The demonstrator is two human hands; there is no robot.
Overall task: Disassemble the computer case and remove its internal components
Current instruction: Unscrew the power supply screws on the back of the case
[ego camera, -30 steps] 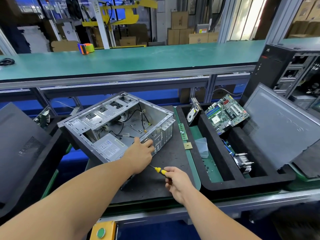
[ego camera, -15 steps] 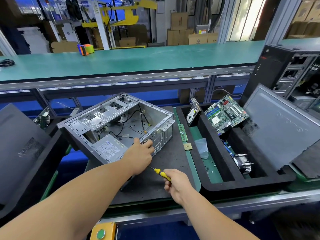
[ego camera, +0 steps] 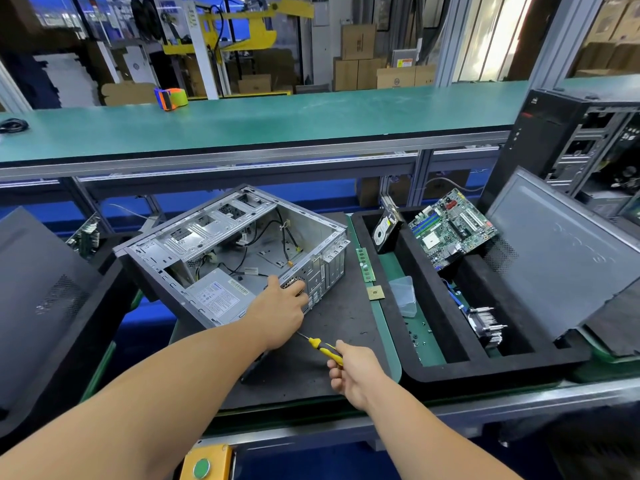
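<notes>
While the left hand [ego camera: 282,311] grips the case [ego camera: 235,251], the right hand [ego camera: 353,374] holds a screwdriver [ego camera: 323,349]; labels unreadable.

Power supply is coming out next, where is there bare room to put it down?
Best bare patch: the black mat between the computer case rear and the RAM stick, ahead of the right hand. The long green bench behind is mostly bare. The foam tray is crowded: hard drive, motherboard, heatsink.

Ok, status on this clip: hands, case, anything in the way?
Left hand grips the case rear edge. Right hand holds the screwdriver, tip toward the case. Power supply inside. Nothing blocking.
</notes>
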